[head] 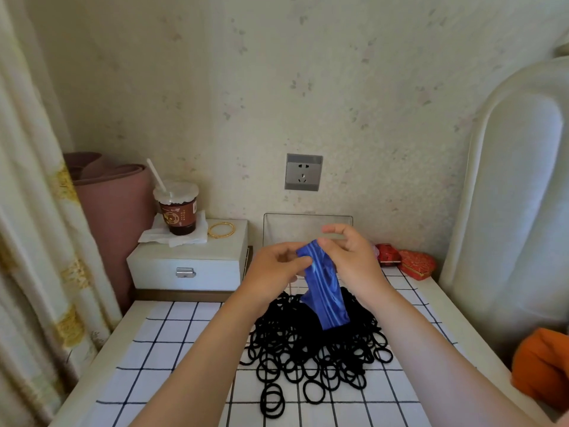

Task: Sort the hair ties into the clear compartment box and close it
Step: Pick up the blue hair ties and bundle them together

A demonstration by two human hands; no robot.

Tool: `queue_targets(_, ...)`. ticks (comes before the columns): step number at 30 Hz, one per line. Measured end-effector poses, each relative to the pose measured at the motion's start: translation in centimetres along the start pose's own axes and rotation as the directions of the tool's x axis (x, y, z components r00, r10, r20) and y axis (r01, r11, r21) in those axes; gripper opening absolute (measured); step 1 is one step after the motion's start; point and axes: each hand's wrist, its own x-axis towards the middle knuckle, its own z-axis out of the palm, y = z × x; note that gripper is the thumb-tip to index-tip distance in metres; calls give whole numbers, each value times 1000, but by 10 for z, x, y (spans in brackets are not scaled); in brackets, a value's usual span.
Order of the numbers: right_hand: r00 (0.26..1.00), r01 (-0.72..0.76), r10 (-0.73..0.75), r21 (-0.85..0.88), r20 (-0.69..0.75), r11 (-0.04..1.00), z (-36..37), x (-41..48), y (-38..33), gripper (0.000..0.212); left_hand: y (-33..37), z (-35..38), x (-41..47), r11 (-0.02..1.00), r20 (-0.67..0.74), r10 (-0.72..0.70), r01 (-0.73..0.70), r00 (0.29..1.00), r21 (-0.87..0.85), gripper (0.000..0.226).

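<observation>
A big heap of black hair ties (311, 352) lies on the white checked tabletop (172, 359). Above the heap, both hands hold a shiny blue bag (323, 291) by its top edge; it hangs down over the ties. My left hand (277, 272) pinches the left side of the bag's mouth and my right hand (351, 257) pinches the right side. Behind my hands, against the wall, stands the raised lid of the clear compartment box (295, 228). The hands and the bag hide the box's base.
A white drawer box (184, 266) at the back left carries a drink cup with a straw (177, 209), tissues and gold bangles (221, 230). Two red heart-shaped cases (406, 260) sit at the back right. A curtain hangs at left, a white headboard and an orange cloth (542, 365) lie at right.
</observation>
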Motion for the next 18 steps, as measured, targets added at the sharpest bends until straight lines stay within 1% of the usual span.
queue_targets(3,997,40,-42,44,66,998,-3,7,-4,32,6,-1,7,999,-55,43,-42,998,17,13)
queue_targets(6,988,45,-49,31,149,999,-6,11,-4,44,9,-5,13,986,-64,103,-93,993,142,19)
queue_targets(8,982,41,-35,-26,188,999,-8,12,-1,43,12,-8,16,944,-70,171,-143,983,296,24)
queue_targets(9,979,46,-35,-53,202,998,-8,12,-1,39,15,-8,17,920,-74,201,-162,977,357,26)
queue_targets(10,976,56,-40,-70,212,996,-8,12,0,35,19,-8,17,906,-78,226,-180,971,384,27)
queue_targets(11,976,62,-44,-74,215,995,-7,13,-1,29,24,-9,18,908,-80,239,-193,968,373,28)
queue_targets(14,981,59,-53,-28,185,998,-5,14,-4,13,37,-8,18,947,-71,258,-237,964,217,28)
queue_targets(15,984,55,-53,-5,173,998,-5,14,-6,10,40,-7,18,949,-82,271,-252,959,191,27)
queue_targets(16,985,49,-51,19,165,999,-5,14,-7,8,41,-6,19,949,-104,283,-263,954,174,25)
queue_targets(18,987,29,-39,68,153,997,-4,15,-8,15,41,-5,20,962,-148,264,-250,953,110,21)
